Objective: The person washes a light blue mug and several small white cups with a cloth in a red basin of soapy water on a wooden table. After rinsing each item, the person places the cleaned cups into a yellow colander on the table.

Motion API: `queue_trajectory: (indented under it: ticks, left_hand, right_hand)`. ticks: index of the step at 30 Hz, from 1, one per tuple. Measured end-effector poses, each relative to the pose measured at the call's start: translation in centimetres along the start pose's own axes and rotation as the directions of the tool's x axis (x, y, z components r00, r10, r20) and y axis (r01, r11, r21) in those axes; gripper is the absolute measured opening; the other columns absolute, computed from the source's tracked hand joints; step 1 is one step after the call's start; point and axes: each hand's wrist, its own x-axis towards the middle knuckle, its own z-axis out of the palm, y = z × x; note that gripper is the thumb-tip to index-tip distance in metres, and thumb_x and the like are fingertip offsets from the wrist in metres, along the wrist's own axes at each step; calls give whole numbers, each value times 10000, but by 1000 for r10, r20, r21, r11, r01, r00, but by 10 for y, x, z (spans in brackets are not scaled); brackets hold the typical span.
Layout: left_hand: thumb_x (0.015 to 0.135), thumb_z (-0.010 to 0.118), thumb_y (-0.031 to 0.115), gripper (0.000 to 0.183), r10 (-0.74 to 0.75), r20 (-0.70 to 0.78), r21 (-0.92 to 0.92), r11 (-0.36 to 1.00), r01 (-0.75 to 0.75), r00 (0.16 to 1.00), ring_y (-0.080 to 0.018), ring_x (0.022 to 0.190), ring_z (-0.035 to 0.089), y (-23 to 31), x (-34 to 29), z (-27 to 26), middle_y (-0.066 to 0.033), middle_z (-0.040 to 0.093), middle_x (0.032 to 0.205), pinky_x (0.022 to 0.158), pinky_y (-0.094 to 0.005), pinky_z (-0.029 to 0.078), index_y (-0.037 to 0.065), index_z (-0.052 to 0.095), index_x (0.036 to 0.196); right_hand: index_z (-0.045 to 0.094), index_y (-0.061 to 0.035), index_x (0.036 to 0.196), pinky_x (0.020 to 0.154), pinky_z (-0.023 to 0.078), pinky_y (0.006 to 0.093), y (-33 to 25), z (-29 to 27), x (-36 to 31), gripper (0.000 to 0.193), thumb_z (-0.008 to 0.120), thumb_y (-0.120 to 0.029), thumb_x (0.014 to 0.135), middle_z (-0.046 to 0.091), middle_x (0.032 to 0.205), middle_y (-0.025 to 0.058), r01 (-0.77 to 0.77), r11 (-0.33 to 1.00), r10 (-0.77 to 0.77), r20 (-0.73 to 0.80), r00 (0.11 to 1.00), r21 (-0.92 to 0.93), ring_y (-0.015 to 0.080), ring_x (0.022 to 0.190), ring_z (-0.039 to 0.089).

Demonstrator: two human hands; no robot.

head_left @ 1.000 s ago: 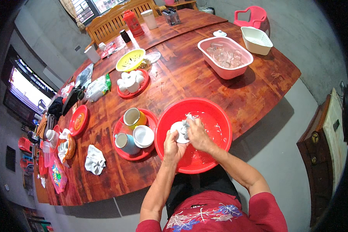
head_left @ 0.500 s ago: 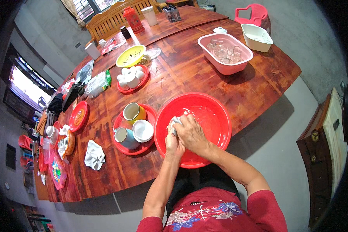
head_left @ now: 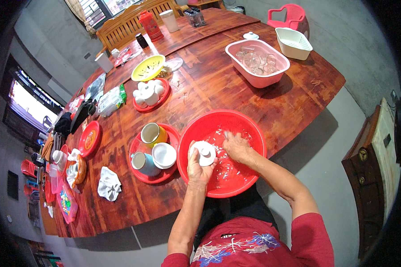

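Over the left side of a red basin [head_left: 187,129] of water, my left hand [head_left: 199,171] grips a white lid [head_left: 203,153] with a round knob on top. My right hand [head_left: 237,146] is down in the basin with its fingers curled. A small greyish bit shows at its fingertips, too little to name. Left of the basin, a red plate [head_left: 138,175] carries a yellow mug [head_left: 153,135], a light blue mug [head_left: 145,163] and a white cup [head_left: 164,155].
A crumpled white cloth [head_left: 108,184] lies on the wooden table [head_left: 200,84]. Farther off are a red plate of white cups [head_left: 149,94], a yellow colander [head_left: 148,67], a pink tub of glassware [head_left: 257,80] and a white basket [head_left: 294,43]. Assorted items crowd the left edge.
My hands were together over the basin and are now apart. The right one has moved right and into the water. The lid now shows in my left hand, knob up.
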Motion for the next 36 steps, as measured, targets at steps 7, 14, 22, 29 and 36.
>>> queue_trajectory:
  ticks: [7,14,22,29,36]
  left_hand:
    - [968,376,370,368,26,-2,-56,998,-26,1000,-269,982,570,2,2,6,-90,554,1134,798,-456,497,180,428,1278]
    - [946,299,539,523,34,87,-115,993,-24,996,-206,1124,524,3,-2,24,-54,565,1171,1000,-397,394,131,489,1213]
    - [940,476,296,337,16,78,192,981,-31,997,-291,1006,595,3,2,4,-81,577,1148,699,-475,544,126,459,1231]
    - [953,465,202,253,149,-103,41,989,-145,984,-242,1039,580,-3,12,1,-90,585,1116,909,-428,486,100,464,1184]
    - [969,398,208,259,69,4,-23,997,-69,998,-263,1101,538,-6,9,2,-120,555,1166,975,-428,428,91,461,1191]
  right_hand:
    - [606,-34,965,709,486,421,-36,-91,-26,229,582,-91,745,577,841,172,287,673,-267,-138,954,682,347,832,587]
    - [565,-44,916,685,490,422,-70,-72,6,174,610,-116,765,491,846,143,410,802,-231,-407,884,436,342,787,568]
    - [602,-60,918,667,486,489,-27,-44,28,188,589,-202,795,471,966,169,-61,946,84,-58,995,318,354,868,532]
    - [649,-28,874,688,466,457,-12,-34,1,169,597,-159,782,537,961,174,135,966,-205,335,920,220,327,897,549]
    - [564,-13,905,680,466,446,-40,-89,-22,179,600,-89,747,508,906,215,303,723,-156,-281,947,621,373,774,555]
